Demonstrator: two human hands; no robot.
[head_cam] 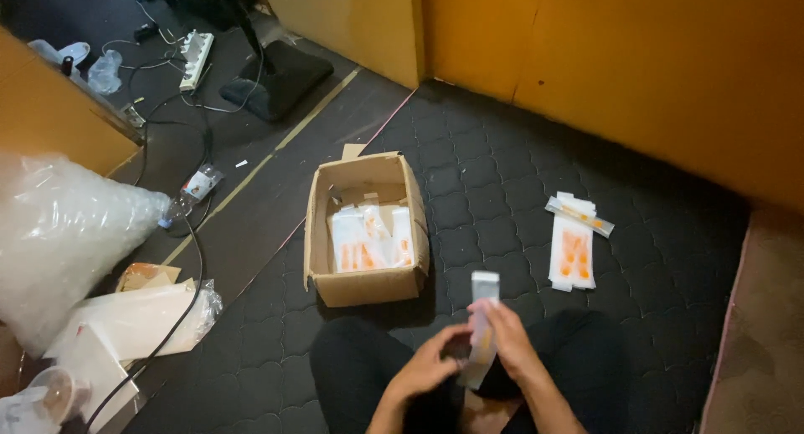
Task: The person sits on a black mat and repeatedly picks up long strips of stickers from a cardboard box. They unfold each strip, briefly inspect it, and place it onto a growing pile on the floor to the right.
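My left hand (425, 369) and my right hand (512, 344) meet over my lap, both gripping a slim clear plastic packet (482, 321) that stands upright, its pale top poking above my fingers. In front of my knees an open cardboard box (366, 287) holds several clear packets with orange contents (368, 241). To the right, on the dark quilted mat (494, 183), lies a small stack of the same packets (573, 254) with a narrow strip (579, 215) across its top end.
A big bag of clear plastic (59, 233) and white sheets (134, 321) lie at left, with a black cable (180, 317) crossing them. A plastic bottle (188, 195), a power strip (195, 59) and a fan base (276, 78) sit farther back. Yellow walls (653, 57) border the mat.
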